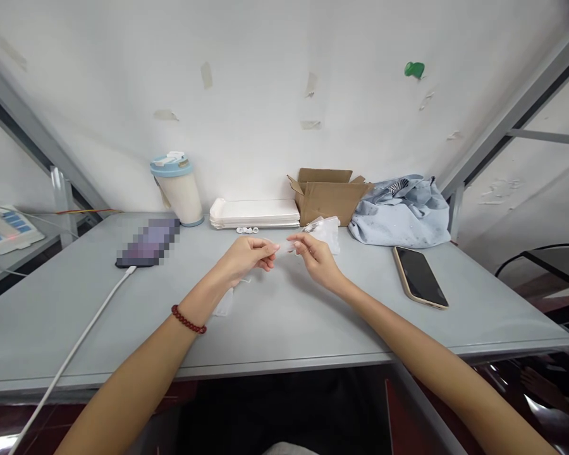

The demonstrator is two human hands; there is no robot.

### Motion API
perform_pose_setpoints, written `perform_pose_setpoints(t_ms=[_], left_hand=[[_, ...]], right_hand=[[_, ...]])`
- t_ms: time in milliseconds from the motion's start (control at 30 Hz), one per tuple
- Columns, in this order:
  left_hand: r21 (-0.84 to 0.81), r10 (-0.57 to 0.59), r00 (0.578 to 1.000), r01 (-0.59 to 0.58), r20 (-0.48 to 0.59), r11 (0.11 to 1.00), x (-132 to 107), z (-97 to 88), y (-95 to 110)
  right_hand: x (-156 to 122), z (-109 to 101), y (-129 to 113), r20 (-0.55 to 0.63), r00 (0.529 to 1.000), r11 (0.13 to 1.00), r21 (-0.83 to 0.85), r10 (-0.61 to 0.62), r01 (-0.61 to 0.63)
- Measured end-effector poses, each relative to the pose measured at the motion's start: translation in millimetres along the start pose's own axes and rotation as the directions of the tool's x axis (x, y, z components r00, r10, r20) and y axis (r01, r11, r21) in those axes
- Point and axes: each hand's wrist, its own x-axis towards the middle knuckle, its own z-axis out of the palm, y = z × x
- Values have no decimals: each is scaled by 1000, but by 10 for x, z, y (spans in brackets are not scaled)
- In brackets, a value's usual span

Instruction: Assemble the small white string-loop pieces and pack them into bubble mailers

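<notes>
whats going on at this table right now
A person holds both hands just above the grey table. The left hand and right hand pinch a small pale piece between them; it is too small to identify. A clear bag and a cardboard box sit behind them, and a phone lies untouched to the right.

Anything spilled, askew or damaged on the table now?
Nothing spilled or broken. Left hand and right hand pinch a small clear piece. Only a white cable trailing off the front of the table and a blue cloth crumpled beside the cardboard box.
</notes>
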Motion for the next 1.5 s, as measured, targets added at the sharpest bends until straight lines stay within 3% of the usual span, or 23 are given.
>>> perform_pose_setpoints(t_ms=[133, 300, 500, 667, 767, 933, 1100, 1367, 1500], left_hand=[[104, 114, 991, -106, -74, 989, -2, 43, 14], [84, 134, 986, -126, -102, 989, 2, 70, 22], [-116, -42, 998, 37, -45, 993, 9, 49, 1], [-48, -136, 990, 139, 47, 989, -15, 48, 13], [7, -66, 997, 66, 30, 998, -24, 58, 19], [204, 151, 987, -137, -59, 969, -30, 118, 19], [268, 240, 963, -200, -125, 942, -36, 170, 24], [85, 5, 999, -3, -32, 996, -7, 123, 6], [58, -35, 999, 36, -16, 998, 3, 109, -21]], right_hand=[[9, -6, 10, -10, 1000, 1000, 1, 19, -19], [12, 2, 12, -55, 998, 1000, -24, 16, -17], [-2, 30, 25, -101, 995, 1000, -30, -10, 7], [-26, 42, -15, -96, 995, 1000, -13, -17, 16], [-27, 35, -38, -89, 996, 1000, 6, 22, -21], [2, 19, -22, -69, 987, 986, 94, 146, -140], [30, 17, 1, -48, 976, 960, 198, 213, -199], [21, 24, -41, -73, 986, 976, 175, 148, -133], [14, 15, -64, -71, 988, 984, 128, 135, -125]])
